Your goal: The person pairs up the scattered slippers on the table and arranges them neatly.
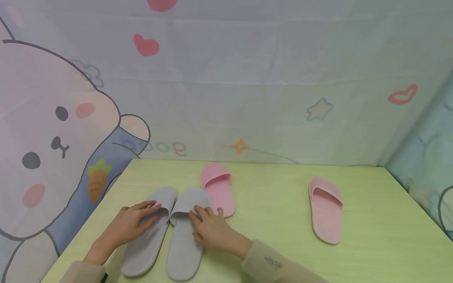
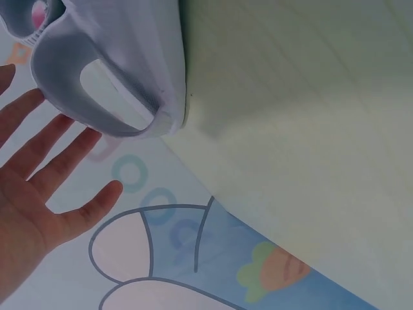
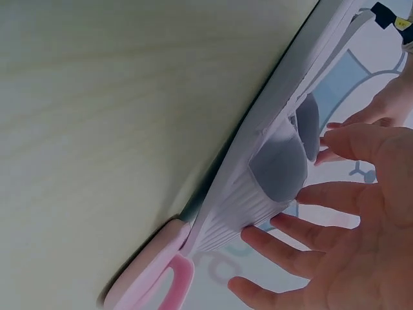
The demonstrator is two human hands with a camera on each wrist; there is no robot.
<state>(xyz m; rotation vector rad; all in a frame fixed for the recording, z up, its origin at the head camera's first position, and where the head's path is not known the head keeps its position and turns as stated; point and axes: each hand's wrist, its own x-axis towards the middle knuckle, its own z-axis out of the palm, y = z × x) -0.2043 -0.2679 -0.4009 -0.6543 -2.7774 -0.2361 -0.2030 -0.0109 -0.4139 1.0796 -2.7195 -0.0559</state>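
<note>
Two grey slippers lie side by side on the table, toes pointing away from me: the left grey slipper and the right grey slipper. My left hand is over the left one, its fingertips at the strap; the left wrist view shows the fingers spread and fairly straight. Over the right one is my right hand, with loosely extended fingers reaching its ribbed strap. Neither hand curls around a slipper. Just behind my right fingers lies a bright pink slipper, partly hidden by the right grey slipper.
A paler pink slipper lies alone on the right side of the light green table. A printed cloth with hearts and a bear hangs behind the table's back edge and continues along the sides.
</note>
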